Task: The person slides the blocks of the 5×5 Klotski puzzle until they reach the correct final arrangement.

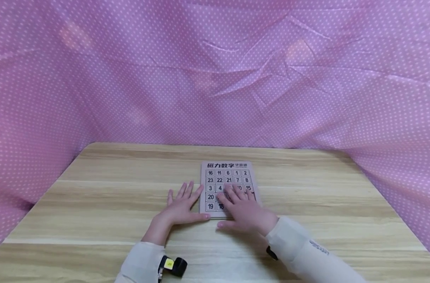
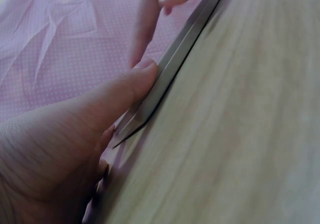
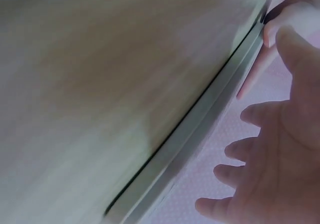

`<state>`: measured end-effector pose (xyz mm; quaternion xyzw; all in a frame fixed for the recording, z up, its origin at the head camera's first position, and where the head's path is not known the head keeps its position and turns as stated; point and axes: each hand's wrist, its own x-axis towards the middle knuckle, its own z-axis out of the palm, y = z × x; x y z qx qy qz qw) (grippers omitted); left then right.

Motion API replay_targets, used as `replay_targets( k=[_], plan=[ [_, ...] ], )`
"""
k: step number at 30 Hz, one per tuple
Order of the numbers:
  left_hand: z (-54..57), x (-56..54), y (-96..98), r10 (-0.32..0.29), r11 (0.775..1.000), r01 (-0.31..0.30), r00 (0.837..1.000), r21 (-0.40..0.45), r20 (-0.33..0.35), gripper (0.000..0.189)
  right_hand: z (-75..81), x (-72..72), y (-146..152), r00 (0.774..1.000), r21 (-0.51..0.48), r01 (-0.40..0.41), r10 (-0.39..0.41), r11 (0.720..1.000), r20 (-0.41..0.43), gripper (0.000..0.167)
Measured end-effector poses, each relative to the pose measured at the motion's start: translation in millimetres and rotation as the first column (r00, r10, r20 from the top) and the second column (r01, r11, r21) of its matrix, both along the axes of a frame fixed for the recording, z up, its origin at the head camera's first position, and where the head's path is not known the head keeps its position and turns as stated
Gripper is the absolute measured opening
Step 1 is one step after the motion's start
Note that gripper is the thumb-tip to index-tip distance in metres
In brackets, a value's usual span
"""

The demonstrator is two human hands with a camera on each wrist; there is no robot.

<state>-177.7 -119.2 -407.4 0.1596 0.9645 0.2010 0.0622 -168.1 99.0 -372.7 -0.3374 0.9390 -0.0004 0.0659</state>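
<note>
A light number sliding puzzle (image 1: 203, 169) lies flat on the wooden table, with rows of numbered tiles (image 1: 219, 180) under a line of black Chinese characters. My left hand (image 1: 179, 211) is spread at its left side, fingers straight. Its thumb (image 2: 142, 82) touches the puzzle's near edge by the lower left corner, and the index fingertip is right at the left edge. Over the lower right tiles my right hand (image 1: 246, 212) is spread palm down, hiding several of them. In the right wrist view its fingers (image 3: 235, 175) are extended and apart, with nothing gripped.
The wooden table (image 1: 105, 188) extends to both sides of the puzzle. A pink polka-dot cloth (image 1: 172, 78) hangs behind it and along both sides. A black wrist camera (image 1: 179, 267) is strapped at the left sleeve, and another dark device (image 1: 271, 252) shows under the right sleeve.
</note>
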Motion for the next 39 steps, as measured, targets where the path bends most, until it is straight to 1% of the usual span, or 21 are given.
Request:
replay_targets(
  k=[6,10,13,17,24,31,39],
  plan=[
    [0.2,-1.2,-0.5,-0.007,1.0,0.007,1.0,-0.009,0.007,0.092,-5.3,-4.5,-18,0.999,0.033,-0.029,0.029,0.999,-0.026,0.081],
    [0.2,-2.0,-1.5,-0.011,1.0,0.011,1.0,-0.013,0.013,0.093,-7.7,-6.7,-22,0.999,0.051,-0.033,0.034,0.998,-0.021,0.08],
    [0.3,-3.1,-2.4,-0.013,1.0,0.013,1.0,-0.017,0.01,0.093,-8.3,-7.9,-23,1.0,0.057,-0.025,0.025,0.998,-0.003,0.079],
    [0.8,-3.9,-3.0,-0.013,1.0,0.013,1.0,-0.019,0.009,0.093,-6.9,-8.7,-22,0.999,0.05,-0.003,0.001,0.999,0.034,0.077],
    [2.3,-4.9,-3.3,-0.016,1.0,0.017,1.0,-0.013,0.017,0.092,-3.7,-9.1,-15,0.999,0.049,0.02,-0.022,0.999,0.045,0.074],
    [0.8,-7.0,-4.6,-0.017,1.0,0.017,1.0,-0.017,0.015,0.094,-3.9,-10.9,-5,0.996,0.031,0.047,-0.05,0.998,0.079,0.075],
    [0.8,-7.6,-5.2,-0.021,1.0,0.022,1.0,-0.011,0.013,0.094,-7.3,-11.7,2,0.996,0.023,0.054,-0.055,0.998,0.068,0.076]
  ],
)
